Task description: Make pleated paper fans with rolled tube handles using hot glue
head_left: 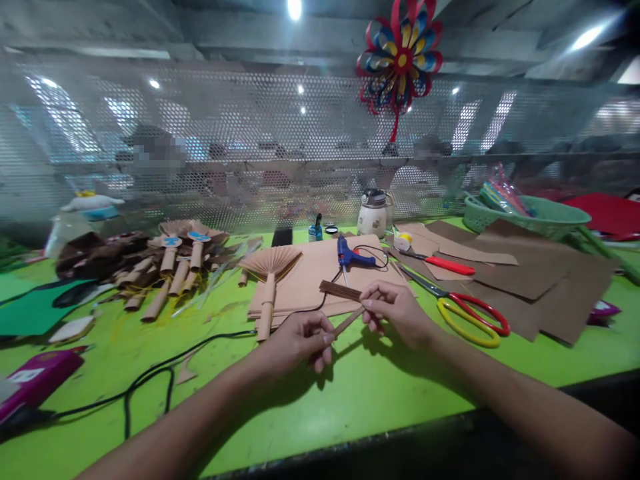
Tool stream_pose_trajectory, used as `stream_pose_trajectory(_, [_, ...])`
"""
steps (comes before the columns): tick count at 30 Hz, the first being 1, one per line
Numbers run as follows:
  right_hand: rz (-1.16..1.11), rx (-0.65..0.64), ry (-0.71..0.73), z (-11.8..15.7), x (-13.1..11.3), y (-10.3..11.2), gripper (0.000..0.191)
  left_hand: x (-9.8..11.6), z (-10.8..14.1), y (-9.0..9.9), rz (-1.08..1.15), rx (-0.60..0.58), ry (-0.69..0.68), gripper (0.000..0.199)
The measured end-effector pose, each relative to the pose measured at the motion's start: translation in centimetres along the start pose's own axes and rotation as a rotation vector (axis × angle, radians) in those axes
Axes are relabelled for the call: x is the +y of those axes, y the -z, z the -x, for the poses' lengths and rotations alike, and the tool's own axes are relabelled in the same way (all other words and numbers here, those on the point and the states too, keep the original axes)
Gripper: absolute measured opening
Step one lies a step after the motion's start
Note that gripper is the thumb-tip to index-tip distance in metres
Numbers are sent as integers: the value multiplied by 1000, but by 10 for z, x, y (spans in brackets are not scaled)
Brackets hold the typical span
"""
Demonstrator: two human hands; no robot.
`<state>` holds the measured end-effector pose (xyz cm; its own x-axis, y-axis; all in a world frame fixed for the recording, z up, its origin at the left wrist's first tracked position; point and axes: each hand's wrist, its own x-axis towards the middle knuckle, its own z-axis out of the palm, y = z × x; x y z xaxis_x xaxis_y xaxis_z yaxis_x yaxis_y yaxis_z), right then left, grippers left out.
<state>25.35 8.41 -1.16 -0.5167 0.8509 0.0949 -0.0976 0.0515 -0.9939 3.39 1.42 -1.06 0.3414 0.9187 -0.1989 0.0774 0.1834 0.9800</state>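
As you held your hands over the green tabletop [400,413], dark brown sheets [555,263] lay spread at the right and a stack of tan paper [320,267] sat flat ahead of you. Your pleated fan [271,277] crossed the stack's left edge, large scissors [450,295] lay right of it, and a blue glue gun [353,256] rested on top. Your right hand [395,310] pinched a dark pleated bundle [341,291] above the stack's near edge; your left hand [305,339] pinched a narrow brown strip [349,321] reaching your right fingers.
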Motion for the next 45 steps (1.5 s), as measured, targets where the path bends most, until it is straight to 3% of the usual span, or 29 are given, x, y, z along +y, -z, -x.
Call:
stream_pose_trajectory(4, [-28, 59, 1, -5, -1, 9, 19, 2, 3, 2, 10, -20, 13, 31])
stream_pose_trajectory(10, [-55, 66, -18, -7, -3, 11, 22, 12, 2, 6, -86, 212, -111, 23])
stream_pose_trajectory(14, [25, -47, -13, -3, -3, 2, 25, 9, -2, 5, -158, 204, -110, 32])
stream_pose_trajectory(20, [110, -245, 8, 0, -6, -19, 28, 2, -2, -7, -166, -40, -122, 33])
stream_pose_trajectory(24, [141, -352, 32, -9, -19, -23, 30, 9, 4, -6, -168, 15, -117, 36])
stream_pose_trajectory(29, [121, -508, 23, -26, -31, -11, 42, 16, 9, 0, -85, 33, -118, 39])
stream_pose_trajectory(34, [94, -410, 54, -26, -22, -12, 29, 4, 4, 2, -42, 18, -69, 42])
stream_pose_trajectory(45, [32, -188, 1, -21, 0, -16, 30, -8, -7, 1, -51, 23, -75, 49])
